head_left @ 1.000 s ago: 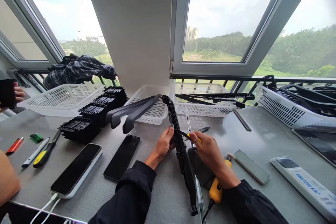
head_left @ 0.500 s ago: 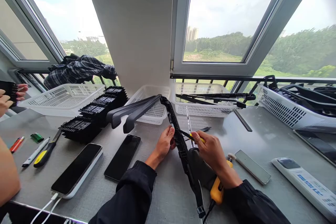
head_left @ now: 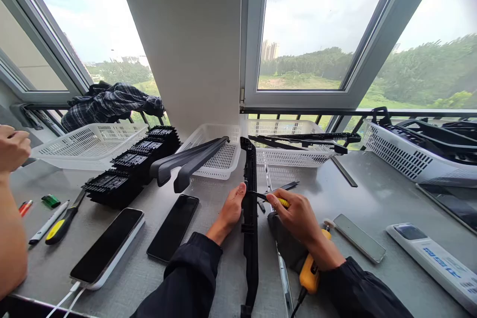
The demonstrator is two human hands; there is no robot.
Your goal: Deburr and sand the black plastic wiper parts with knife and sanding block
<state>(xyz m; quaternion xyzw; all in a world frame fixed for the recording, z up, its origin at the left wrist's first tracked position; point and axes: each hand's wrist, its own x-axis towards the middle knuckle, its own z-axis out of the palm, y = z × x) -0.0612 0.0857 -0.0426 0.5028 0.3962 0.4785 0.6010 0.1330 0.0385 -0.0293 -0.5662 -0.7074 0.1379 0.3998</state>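
Observation:
My left hand [head_left: 231, 210] grips a long black plastic wiper frame [head_left: 250, 218] at its middle; the frame runs from the baskets toward me across the grey table [head_left: 149, 278]. My right hand [head_left: 296, 216] is closed on a small yellow-handled tool [head_left: 276, 200] whose dark tip touches the frame beside my left thumb. A yellow-handled power tool [head_left: 308, 271] lies under my right wrist. A thin metal strip [head_left: 281, 268] lies on the table next to the frame.
Two phones [head_left: 173, 228] [head_left: 108, 247] lie at the left, near stacked black parts [head_left: 134, 164]. White baskets [head_left: 219, 154] [head_left: 294, 151] [head_left: 402, 151] line the window. A screwdriver [head_left: 61, 218], pen and lighters lie far left. Another person's arm [head_left: 11, 238] is at the left edge. A remote [head_left: 432, 258] lies right.
The wiper frame has swung from a slant to nearly straight toward me, its far end now lower. Both hands stay on it. The other person's hand at left has lowered.

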